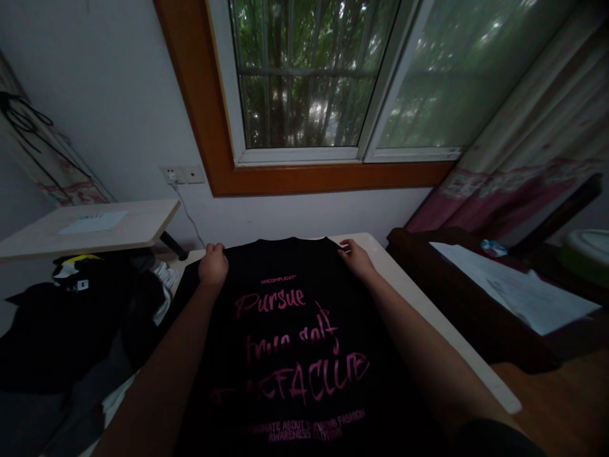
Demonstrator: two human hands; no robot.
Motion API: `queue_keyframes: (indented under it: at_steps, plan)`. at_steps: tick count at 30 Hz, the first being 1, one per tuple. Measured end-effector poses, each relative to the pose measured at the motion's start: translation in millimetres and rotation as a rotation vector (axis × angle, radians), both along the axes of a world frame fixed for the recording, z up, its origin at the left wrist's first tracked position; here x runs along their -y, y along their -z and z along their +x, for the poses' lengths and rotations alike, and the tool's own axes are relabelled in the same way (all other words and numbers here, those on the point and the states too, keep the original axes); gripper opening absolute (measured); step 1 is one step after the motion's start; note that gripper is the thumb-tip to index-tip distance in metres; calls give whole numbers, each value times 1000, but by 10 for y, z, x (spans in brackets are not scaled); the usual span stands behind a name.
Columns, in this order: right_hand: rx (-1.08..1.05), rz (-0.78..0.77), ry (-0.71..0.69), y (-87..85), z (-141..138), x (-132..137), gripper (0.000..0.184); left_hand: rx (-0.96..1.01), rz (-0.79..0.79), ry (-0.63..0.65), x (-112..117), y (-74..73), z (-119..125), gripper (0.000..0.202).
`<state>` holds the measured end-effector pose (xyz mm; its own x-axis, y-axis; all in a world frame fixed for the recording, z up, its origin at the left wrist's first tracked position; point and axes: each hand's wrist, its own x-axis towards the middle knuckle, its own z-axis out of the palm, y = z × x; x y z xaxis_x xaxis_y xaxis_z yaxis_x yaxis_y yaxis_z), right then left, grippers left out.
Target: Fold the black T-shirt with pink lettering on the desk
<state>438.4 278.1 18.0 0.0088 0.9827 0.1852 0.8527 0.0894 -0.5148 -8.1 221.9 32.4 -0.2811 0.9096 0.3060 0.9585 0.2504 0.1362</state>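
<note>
A black T-shirt (304, 343) with pink lettering lies spread over a pale table (457, 343), its collar end towards the window. At the left shoulder, my left hand (214, 266) is closed with its fingers gripping the cloth. My right hand (356, 259) is at the opposite shoulder, where thumb and fingers pinch the edge of the fabric. Between the two hands the top edge of the shirt runs nearly straight. Its lower part passes out of view at the bottom.
Dark clothes (71, 330) are piled on the left, below a light wooden shelf (143, 222) bearing a paper sheet (92, 222). A cable hangs from a wall socket (183, 174). To the right stands dark brown furniture (476, 311) with a white sheet (514, 285) on it.
</note>
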Motion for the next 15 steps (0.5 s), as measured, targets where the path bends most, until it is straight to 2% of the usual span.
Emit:
queue_keyframes:
  at_steps: [3, 7, 10, 12, 15]
  plan:
    - [81, 87, -53, 37, 10, 192, 40, -5, 8, 77, 145, 64, 166, 41]
    - [191, 180, -216, 135, 31, 610, 43, -32, 11, 364, 423, 216, 471, 39]
    - [234, 171, -348, 251, 71, 967, 47, -33, -45, 498, 667, 349, 648, 43]
    - [275, 170, -397, 323, 134, 1180, 48, -33, -80, 542, 815, 410, 677, 47]
    - [323, 161, -420, 379, 262, 1416, 48, -37, -110, 572, 982, 437, 597, 49]
